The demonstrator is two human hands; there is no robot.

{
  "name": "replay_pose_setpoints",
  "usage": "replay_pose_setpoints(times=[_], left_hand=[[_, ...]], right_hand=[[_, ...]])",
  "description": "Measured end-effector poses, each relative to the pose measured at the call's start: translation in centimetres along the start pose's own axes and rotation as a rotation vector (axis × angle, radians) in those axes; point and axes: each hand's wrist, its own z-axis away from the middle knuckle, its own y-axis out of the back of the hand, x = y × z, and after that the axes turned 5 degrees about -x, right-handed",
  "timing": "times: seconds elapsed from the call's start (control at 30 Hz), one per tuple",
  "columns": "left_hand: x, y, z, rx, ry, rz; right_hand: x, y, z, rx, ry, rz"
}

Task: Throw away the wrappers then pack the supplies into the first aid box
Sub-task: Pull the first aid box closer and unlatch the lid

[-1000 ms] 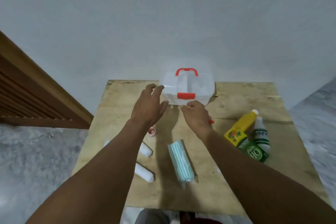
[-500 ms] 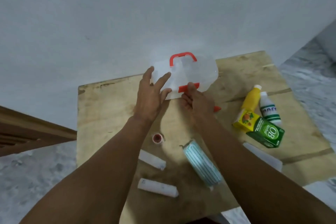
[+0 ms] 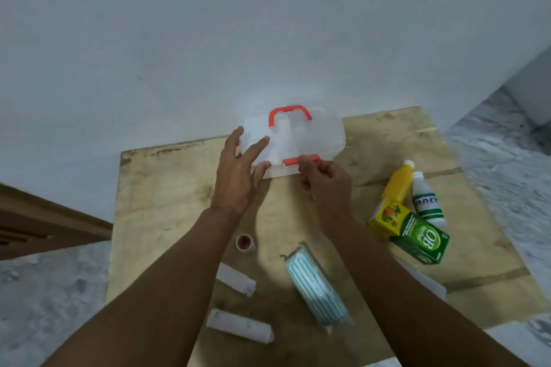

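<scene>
First aid box (image 3: pixel 313 140), translucent with a red handle (image 3: pixel 289 115), sits at the far edge of the bench (image 3: pixel 167 188), against the wall. The left grip (image 3: pixel 235 185) is spread, its straight fingers resting on the box's left side. The right grip (image 3: pixel 328 185) is curled, fingertips pinching the red latch (image 3: pixel 293 161) on the box's near edge. Nearer than the box lie a tape roll (image 3: pixel 244 242), two gauze rolls (image 3: pixel 235 278) and a mask pack (image 3: pixel 313 286). To its right are a yellow bottle (image 3: pixel 398 182), a white bottle (image 3: pixel 426 201) and a green carton (image 3: pixel 417 237).
</scene>
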Motion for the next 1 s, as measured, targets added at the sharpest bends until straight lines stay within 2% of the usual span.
replay_pose_setpoints(times=[0.07,0.2,0.3,0.37,0.47,0.53,0.77,0.9,1.0], left_hand=[[0.3,-0.1,0.1,0.01,0.005,-0.016],[1.0,0.0,0.2,0.021,0.029,-0.051],[1.3,0.0,0.2,0.014,0.044,-0.051],[1.5,-0.1,0.3,0.021,0.067,-0.024],[1.4,-0.4,0.3,0.031,0.138,0.062],[1.5,-0.8,0.4,0.041,0.166,0.154],[3.6,-1.2,1.9,0.163,0.424,0.464],[3.9,-0.7,3.6,0.154,0.434,0.478],[3.9,-0.2,3.7,0.124,0.427,0.47]], right_hand=[[-0.7,0.8,-0.7,-0.04,0.079,0.079],[-1.6,1.8,-2.6,-0.021,0.327,0.483],[-1.5,2.8,-4.3,0.14,0.532,0.845],[-1.5,3.5,-5.6,0.155,0.585,0.946],[-1.6,4.3,-7.1,-0.14,0.509,0.876],[-1.4,4.3,-7.8,-0.238,0.478,0.835],[-0.1,4.6,-6.2,-0.191,0.534,0.806],[0.8,4.7,-4.0,-0.186,0.595,0.841],[0.8,4.1,-2.7,-0.132,0.677,0.756]])
